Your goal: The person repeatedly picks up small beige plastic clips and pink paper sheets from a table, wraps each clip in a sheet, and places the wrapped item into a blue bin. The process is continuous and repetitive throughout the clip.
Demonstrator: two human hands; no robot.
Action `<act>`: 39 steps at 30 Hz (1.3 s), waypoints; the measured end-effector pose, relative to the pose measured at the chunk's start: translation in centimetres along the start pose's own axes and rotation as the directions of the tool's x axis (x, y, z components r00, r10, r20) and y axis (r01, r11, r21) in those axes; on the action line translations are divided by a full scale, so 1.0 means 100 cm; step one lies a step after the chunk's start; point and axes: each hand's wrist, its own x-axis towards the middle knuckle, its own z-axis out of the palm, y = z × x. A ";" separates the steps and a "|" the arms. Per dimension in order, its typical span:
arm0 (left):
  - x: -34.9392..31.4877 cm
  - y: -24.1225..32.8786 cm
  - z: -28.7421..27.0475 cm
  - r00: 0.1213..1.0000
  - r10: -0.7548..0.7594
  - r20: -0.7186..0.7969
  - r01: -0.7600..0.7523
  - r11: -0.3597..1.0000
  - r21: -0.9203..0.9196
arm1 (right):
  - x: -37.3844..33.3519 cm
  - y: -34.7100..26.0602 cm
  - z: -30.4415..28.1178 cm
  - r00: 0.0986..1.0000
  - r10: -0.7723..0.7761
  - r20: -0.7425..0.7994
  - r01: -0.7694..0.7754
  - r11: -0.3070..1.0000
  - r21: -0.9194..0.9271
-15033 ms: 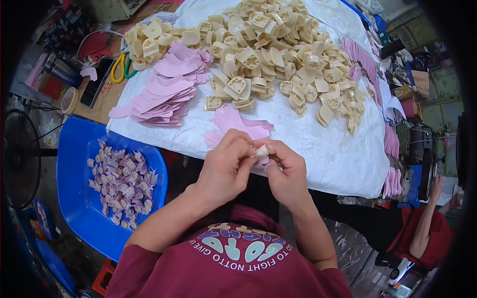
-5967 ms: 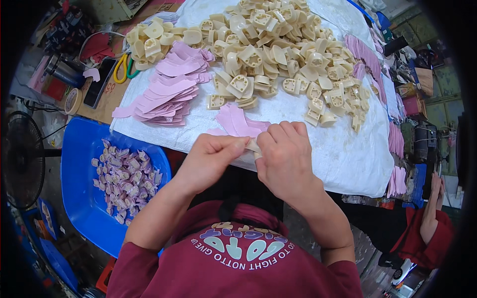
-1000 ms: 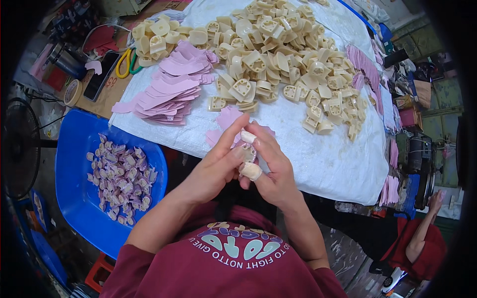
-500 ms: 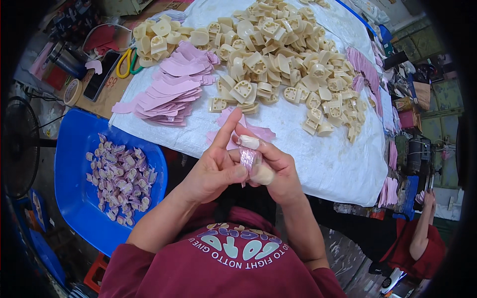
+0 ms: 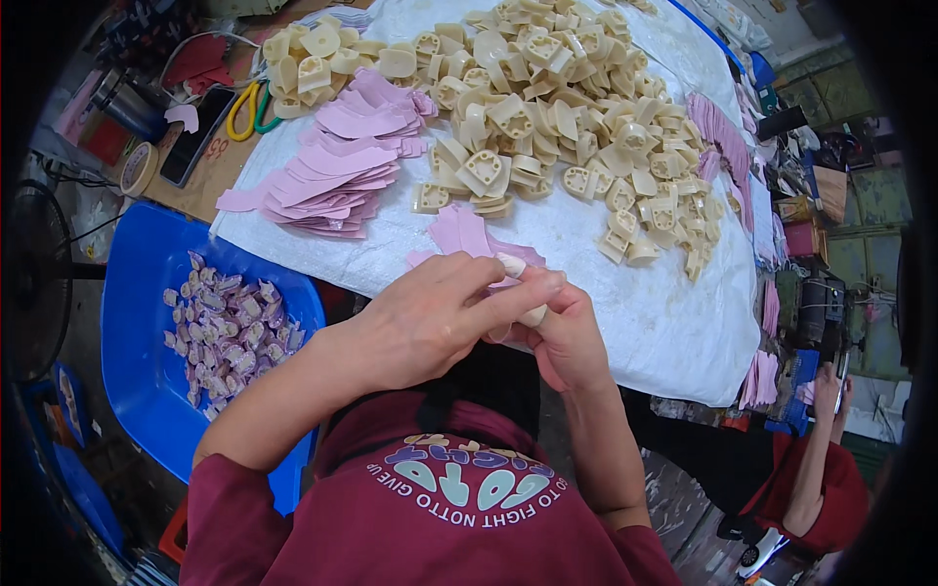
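Note:
My left hand [image 5: 430,313] lies across my right hand [image 5: 572,337], fingers bent and pressed together over a small heel piece wrapped in pink material. Most of that piece is hidden between the fingers. My right hand is closed around it from the other side, with white wrapping on a fingertip [image 5: 510,266]. Just beyond the hands, a few loose pink cut pieces [image 5: 459,230] lie on the white-covered table [image 5: 674,332]. A large heap of cream plastic heels [image 5: 586,117] is spread farther back. To its left sits a stack of pink cut pieces [image 5: 327,181].
A blue tub [image 5: 132,322] at my left holds several pink-covered heels [image 5: 230,327]. Scissors [image 5: 244,112], a phone [image 5: 195,137], a tape roll [image 5: 139,168] and a flask [image 5: 127,107] are at the far left. Another person [image 5: 806,479] works at the right; a fan [image 5: 39,283] stands left.
My left hand has turned over, its back now upward, and its raised index finger has come down over the pink-covered heel. My right hand has shifted slightly right. The view has moved a little.

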 end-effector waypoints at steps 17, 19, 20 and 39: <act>0.003 0.011 0.004 0.954 -0.112 -0.277 0.104 0.994 -0.042 | -0.009 -0.002 0.001 0.976 -0.206 -0.073 0.209 0.977 0.042; 0.003 0.012 0.011 0.943 -0.110 -0.315 0.106 0.994 -0.031 | -0.009 0.006 -0.001 0.955 -0.289 -0.063 0.290 0.957 0.017; 0.004 0.013 0.015 0.933 -0.112 -0.342 0.115 0.993 -0.010 | -0.008 0.009 -0.001 0.942 -0.329 -0.058 0.330 0.944 0.005; 0.011 0.015 0.055 0.711 -0.389 -0.586 0.356 0.917 -0.178 | 0.002 0.003 0.028 0.952 -0.185 -0.243 0.238 0.948 0.209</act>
